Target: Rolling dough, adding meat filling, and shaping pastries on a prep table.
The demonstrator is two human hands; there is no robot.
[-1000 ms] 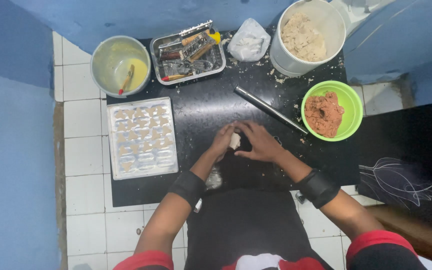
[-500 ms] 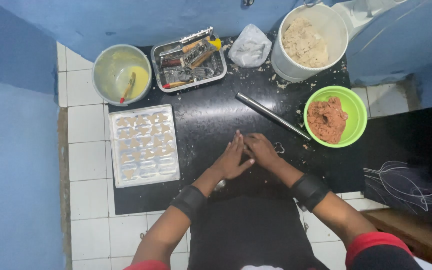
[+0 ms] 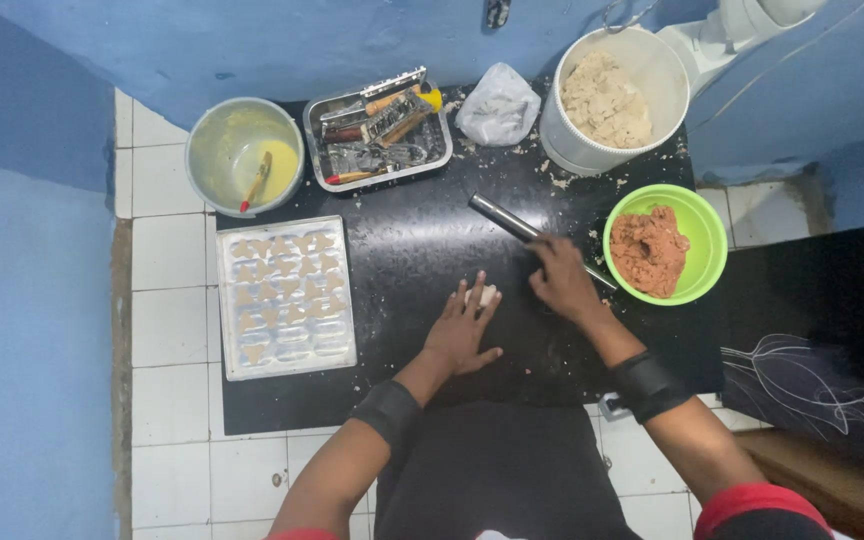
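My left hand (image 3: pixel 464 330) lies flat and open on the black work surface (image 3: pixel 402 250), its fingertips resting on a small pale lump of dough (image 3: pixel 483 295). To the right, my right hand (image 3: pixel 562 280) curls over the lower end of a thin metal rolling rod (image 3: pixel 512 222), which lies slanted across the surface. The rod's far end points up and left, and its near end pokes out by the green bowl (image 3: pixel 697 225). Both wrists wear black bands.
The green bowl holds reddish-brown filling. A white bucket of crumbly dough (image 3: pixel 612 100) stands at the back right, with a plastic bag (image 3: pixel 497 105) beside it. A metal tray of tools (image 3: pixel 382 130) and a steel bowl with yellow wash and brush (image 3: pixel 244 155) stand behind. A tray of shaped pastries (image 3: pixel 284 295) lies left.
My hands have parted from the dough. The right hand moved right onto the metal rod, and the left hand stayed flat with its fingertips on the dough lump.
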